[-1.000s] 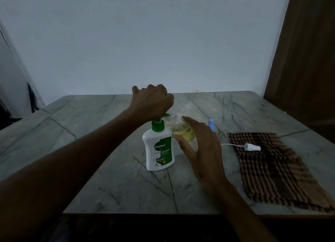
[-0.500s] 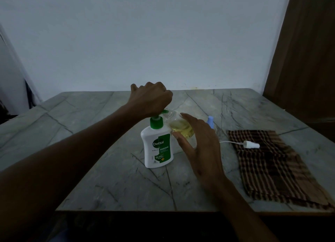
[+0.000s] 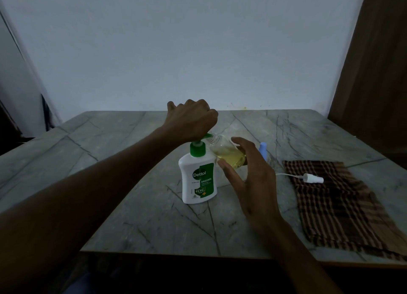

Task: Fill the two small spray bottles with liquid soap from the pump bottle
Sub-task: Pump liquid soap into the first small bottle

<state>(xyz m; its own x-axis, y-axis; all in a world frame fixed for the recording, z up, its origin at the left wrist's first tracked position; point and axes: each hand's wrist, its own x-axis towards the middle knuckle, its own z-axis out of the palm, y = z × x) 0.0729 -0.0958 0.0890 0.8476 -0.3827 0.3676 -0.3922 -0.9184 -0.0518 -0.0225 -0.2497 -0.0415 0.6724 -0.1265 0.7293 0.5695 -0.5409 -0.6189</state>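
On the grey stone table [image 3: 132,205], a little left of the middle, your left hand [image 3: 193,119] is clenched into a fist and it presses down on the green head of the pump bottle [image 3: 198,177]. The bottle stands upright, and its spout points to the right, into the open neck of the small clear spray bottle [image 3: 226,152]. Your right hand [image 3: 251,172] grasps this small bottle and tilts it toward the spout; yellow soap fills it already about half. I think you are in the middle of filling the first bottle. The next move asks for more slow pumps, and the neck must stay just under the spout, otherwise soap can run down outside. Just behind your right hand, on the far side, a light blue cap [image 3: 263,149] shows; probably it belongs to the second bottle, but the body is hidden. More to the right, a white spray head [image 3: 312,178] with its thin tube lies on the left edge of the checked cloth [image 3: 343,205].
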